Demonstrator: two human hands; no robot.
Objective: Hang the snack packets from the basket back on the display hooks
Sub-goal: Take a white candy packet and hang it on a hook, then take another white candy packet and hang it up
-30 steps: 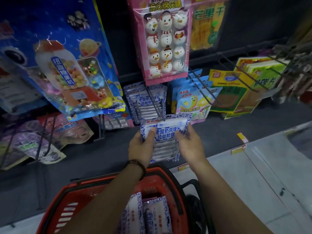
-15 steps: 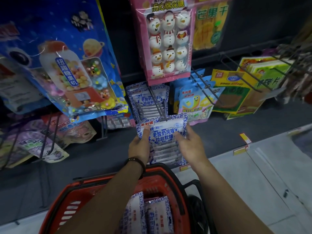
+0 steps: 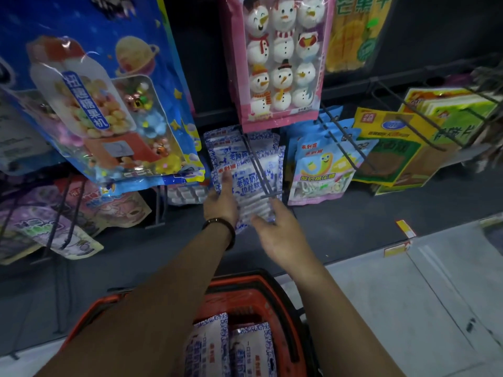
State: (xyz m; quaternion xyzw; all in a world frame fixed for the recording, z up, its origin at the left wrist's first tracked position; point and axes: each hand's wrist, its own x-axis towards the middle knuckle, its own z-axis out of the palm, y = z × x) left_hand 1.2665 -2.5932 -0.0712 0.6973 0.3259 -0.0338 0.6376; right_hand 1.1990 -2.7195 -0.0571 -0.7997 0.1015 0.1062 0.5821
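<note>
Fingers (image 3: 226, 178) of the left hand (image 3: 219, 204) lie straight and close together, flat against the front of a blue-and-white snack packet (image 3: 250, 186). The thumb is out of sight, so I cannot tell whether it reaches behind the packet. The packet's top edge is blurred where the two-wire hook (image 3: 260, 170) crosses it, and its hanging hole cannot be made out. Similar packets hang behind it on the same hook. The right hand (image 3: 283, 232) sits just below, fingers loose and slightly apart, their tips touching the packet's lower edge. Both forearms reach forward over a red basket (image 3: 285, 303), partly covered by them and cut off by the bottom of the view. More packets (image 3: 234, 346) stand in it. A dark bracelet (image 3: 228, 229) circles the left wrist.
</note>
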